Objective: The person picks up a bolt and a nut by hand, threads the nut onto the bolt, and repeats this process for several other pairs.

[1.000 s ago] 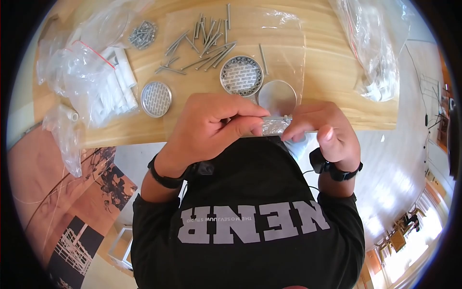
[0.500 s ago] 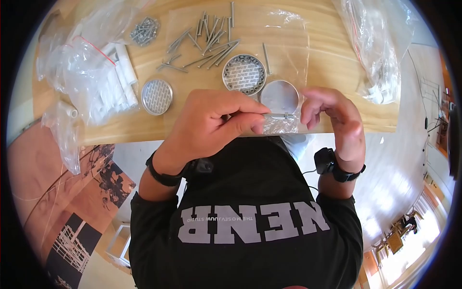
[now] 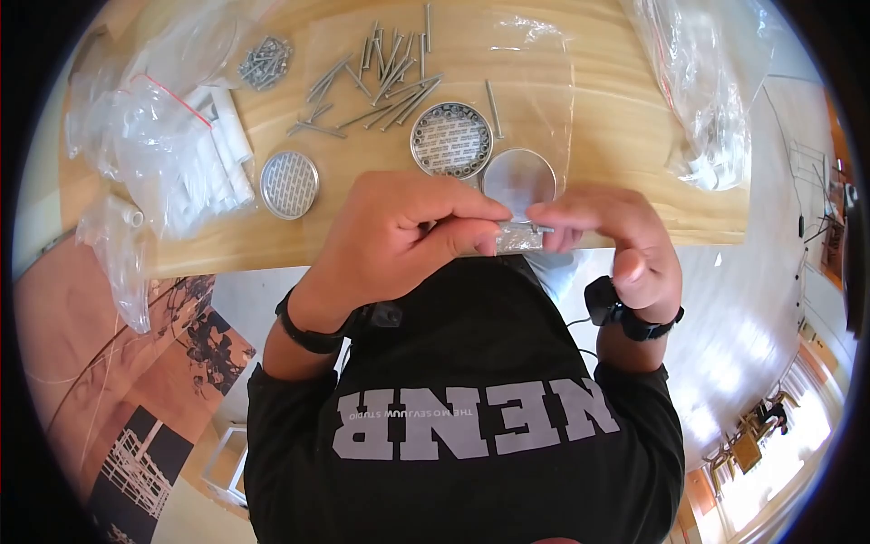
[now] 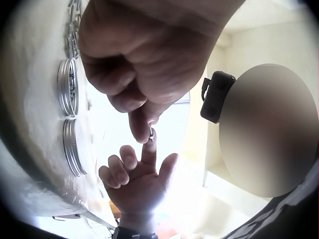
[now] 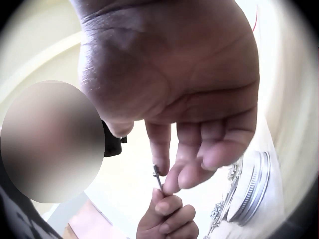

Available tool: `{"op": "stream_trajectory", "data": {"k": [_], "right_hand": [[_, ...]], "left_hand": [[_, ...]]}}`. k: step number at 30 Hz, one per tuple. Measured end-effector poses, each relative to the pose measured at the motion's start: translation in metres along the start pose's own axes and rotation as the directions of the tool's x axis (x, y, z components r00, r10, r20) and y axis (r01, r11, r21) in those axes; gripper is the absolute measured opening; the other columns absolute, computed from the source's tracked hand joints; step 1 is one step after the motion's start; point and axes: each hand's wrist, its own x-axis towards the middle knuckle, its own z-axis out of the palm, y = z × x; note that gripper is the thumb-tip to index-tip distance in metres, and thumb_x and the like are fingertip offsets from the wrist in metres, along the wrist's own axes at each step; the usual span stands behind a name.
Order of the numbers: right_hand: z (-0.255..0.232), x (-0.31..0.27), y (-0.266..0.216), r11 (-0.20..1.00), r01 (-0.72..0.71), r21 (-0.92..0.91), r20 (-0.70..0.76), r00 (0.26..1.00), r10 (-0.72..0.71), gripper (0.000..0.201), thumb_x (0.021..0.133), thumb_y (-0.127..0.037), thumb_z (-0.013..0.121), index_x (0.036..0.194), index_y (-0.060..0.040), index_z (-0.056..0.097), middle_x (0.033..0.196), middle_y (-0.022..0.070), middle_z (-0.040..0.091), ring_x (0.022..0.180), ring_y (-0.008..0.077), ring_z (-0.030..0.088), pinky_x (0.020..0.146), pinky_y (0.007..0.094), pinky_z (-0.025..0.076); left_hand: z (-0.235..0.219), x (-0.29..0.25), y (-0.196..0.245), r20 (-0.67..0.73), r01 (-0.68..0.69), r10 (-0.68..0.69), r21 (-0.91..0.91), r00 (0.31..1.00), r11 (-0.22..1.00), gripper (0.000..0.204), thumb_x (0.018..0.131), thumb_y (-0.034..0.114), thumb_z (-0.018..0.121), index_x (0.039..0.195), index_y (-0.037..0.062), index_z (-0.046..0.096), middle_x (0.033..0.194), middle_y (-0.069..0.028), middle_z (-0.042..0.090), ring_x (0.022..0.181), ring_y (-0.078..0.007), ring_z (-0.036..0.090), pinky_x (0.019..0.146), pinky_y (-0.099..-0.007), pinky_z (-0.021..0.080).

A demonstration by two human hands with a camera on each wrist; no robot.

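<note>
My left hand (image 3: 385, 231) pinches a thin metal bolt (image 5: 159, 184) between thumb and index finger, its free end pointing towards my right hand (image 3: 625, 240). A small nut (image 5: 156, 173) sits near that end. With its index finger stretched out, my right hand touches the nut, while its thumb stands apart and the other fingers bend loosely. Just beyond the hands is a round tin (image 3: 451, 142) with small nuts around its inner edge. A second round tin piece (image 3: 518, 181) lies beside it, partly behind the right fingers.
Several long bolts (image 3: 394, 77) lie scattered on a clear plastic sheet. Left of them are a heap of small hardware (image 3: 265, 62), a round lid (image 3: 290, 186) and bagged white tubes (image 3: 208, 177). Another plastic bag (image 3: 693, 91) lies at the table's right.
My right hand drew back from the bolt half a second ago, then returned leftward, its index finger now on the nut. The left hand keeps its pinch nearly in place.
</note>
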Motion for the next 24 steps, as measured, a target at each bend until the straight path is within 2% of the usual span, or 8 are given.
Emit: {"op": "stream_trajectory", "data": {"k": [3,7,9,14,16,17,21,24], "right_hand": [[-0.013,0.000,0.005,0.998,-0.055,0.002,0.243,0.969,0.053,0.072,0.098,-0.061,0.036,0.107,0.0025,0.068,0.073,0.0076,0.060,0.062,0.0177,0.056,0.059,0.0311,0.044],[-0.001,-0.001,0.000,0.989,-0.131,0.065,0.030,0.991,0.130,0.070,0.098,-0.059,0.038,0.105,0.0035,0.068,0.074,0.0086,0.060,0.066,0.0172,0.056,0.060,0.0304,0.044],[0.006,0.003,0.000,0.997,0.022,0.071,-0.038,0.999,-0.019,0.067,0.099,-0.056,0.039,0.107,0.0040,0.068,0.074,0.0085,0.060,0.067,0.0169,0.055,0.062,0.0300,0.044],[-0.016,0.000,0.008,0.990,-0.124,-0.063,0.332,0.933,0.138,0.070,0.096,-0.059,0.044,0.118,0.0045,0.063,0.078,0.0074,0.061,0.067,0.0176,0.055,0.062,0.0296,0.044],[-0.007,0.000,0.000,0.991,-0.100,0.091,-0.012,0.995,0.101,0.068,0.096,-0.057,0.045,0.112,0.0050,0.066,0.079,0.0087,0.061,0.067,0.0198,0.057,0.062,0.0302,0.045],[-0.005,0.001,-0.001,0.991,-0.103,0.091,-0.014,0.994,0.104,0.068,0.096,-0.057,0.045,0.112,0.0050,0.066,0.079,0.0087,0.061,0.067,0.0198,0.057,0.062,0.0302,0.045],[-0.007,0.010,-0.004,0.999,0.047,0.004,0.151,0.987,-0.047,0.064,0.096,-0.055,0.046,0.106,0.0047,0.068,0.078,0.0104,0.061,0.066,0.0217,0.059,0.062,0.0309,0.045],[-0.017,0.006,0.002,0.992,-0.096,-0.076,0.307,0.945,0.115,0.065,0.095,-0.056,0.048,0.109,0.0044,0.067,0.079,0.0096,0.061,0.070,0.0217,0.059,0.064,0.0306,0.046]], "left_hand": [[-0.001,0.000,-0.001,0.003,-0.015,0.015,0.011,1.000,1.000,0.011,0.090,0.002,0.066,0.098,-0.0053,0.069,0.076,-0.0120,0.070,0.068,-0.0157,0.069,0.061,-0.0242,0.052],[-0.002,-0.002,-0.002,0.001,0.016,-0.016,-0.020,1.000,1.000,0.012,0.090,0.002,0.066,0.098,-0.0053,0.069,0.075,-0.0121,0.069,0.068,-0.0155,0.069,0.060,-0.0241,0.052],[-0.001,-0.001,-0.002,0.017,0.017,-0.017,-0.009,1.000,1.000,0.012,0.089,0.002,0.066,0.099,-0.0052,0.070,0.075,-0.0121,0.069,0.068,-0.0153,0.069,0.060,-0.0240,0.052],[-0.002,-0.001,-0.001,-0.012,0.011,-0.011,-0.011,1.000,1.000,0.012,0.090,0.002,0.066,0.099,-0.0056,0.069,0.076,-0.0123,0.069,0.068,-0.0154,0.069,0.061,-0.0240,0.052],[-0.003,-0.002,-0.001,-0.002,0.022,-0.022,-0.009,1.000,1.000,0.012,0.090,0.002,0.066,0.098,-0.0057,0.069,0.076,-0.0123,0.069,0.068,-0.0154,0.069,0.060,-0.0240,0.052],[-0.003,-0.002,-0.001,0.000,0.030,-0.030,-0.013,1.000,0.999,0.012,0.090,0.002,0.066,0.098,-0.0057,0.069,0.076,-0.0122,0.069,0.068,-0.0154,0.069,0.060,-0.0240,0.052],[-0.001,-0.001,-0.001,0.016,0.005,-0.005,-0.004,1.000,1.000,0.012,0.089,0.001,0.066,0.098,-0.0053,0.070,0.076,-0.0117,0.070,0.069,-0.0151,0.069,0.061,-0.0240,0.052],[-0.002,0.000,-0.001,-0.011,-0.003,0.002,-0.017,1.000,1.000,0.012,0.090,0.001,0.066,0.098,-0.0050,0.070,0.076,-0.0116,0.070,0.069,-0.0151,0.069,0.061,-0.0239,0.052]]}}
